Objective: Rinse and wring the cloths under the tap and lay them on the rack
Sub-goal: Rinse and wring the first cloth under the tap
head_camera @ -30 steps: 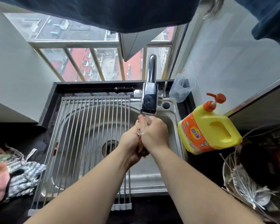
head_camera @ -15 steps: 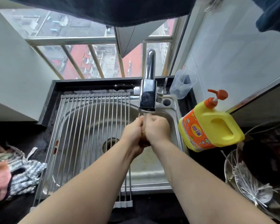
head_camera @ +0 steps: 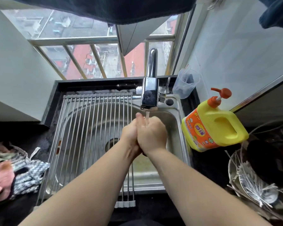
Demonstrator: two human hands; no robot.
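A kitchen window (head_camera: pixel 88 46) with bars stands behind a dark counter (head_camera: pixel 31 136) that holds a steel sink (head_camera: pixel 175 121). The tap (head_camera: pixel 149 95) rises at the back of the sink and a thin stream of water (head_camera: pixel 147 116) falls from it.

Straight below the tap, the left hand (head_camera: pixel 129 136) and the right hand (head_camera: pixel 152 136) are clasped palm to palm in the stream, their fingers folded in against each other. A dark sliver of cloth (head_camera: pixel 144 154) shows squeezed between the heels of both hands; the rest of it is hidden.

Left of the tap, a rack (head_camera: pixel 88 128) of steel rods lies across the sink, bare. Far to the left of the tap and nearer the person, a pile of cloths (head_camera: pixel 23 175), pink and blue-patterned, lies on the counter.

Just right of the tap stands a clear jug (head_camera: pixel 185 84), and further right a yellow soap bottle (head_camera: pixel 219 128) with an orange pump.
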